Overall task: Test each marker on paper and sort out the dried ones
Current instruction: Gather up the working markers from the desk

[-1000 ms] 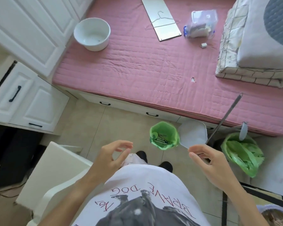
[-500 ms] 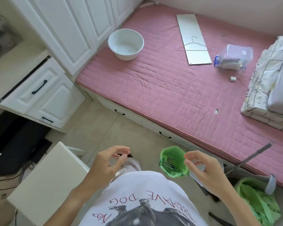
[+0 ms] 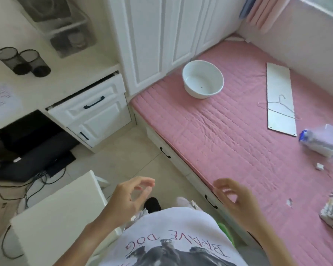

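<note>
You wear a loose white T-shirt (image 3: 173, 225) that fills the bottom of the view. Its front carries red lettering, "BRAVE DOG" (image 3: 173, 244), which reads upside down from where you look (the letters are thin and a little uneven). Under the words sits a dark grey-black printed picture (image 3: 173, 256), cut off by the frame edge, so its subject cannot be told. Your left hand (image 3: 131, 200) and right hand (image 3: 236, 200) are bare, and both forearms are uncovered, with no sleeve, watch or ring visible. One dark shoe tip (image 3: 152, 203) shows just beyond the shirt hem.
</note>
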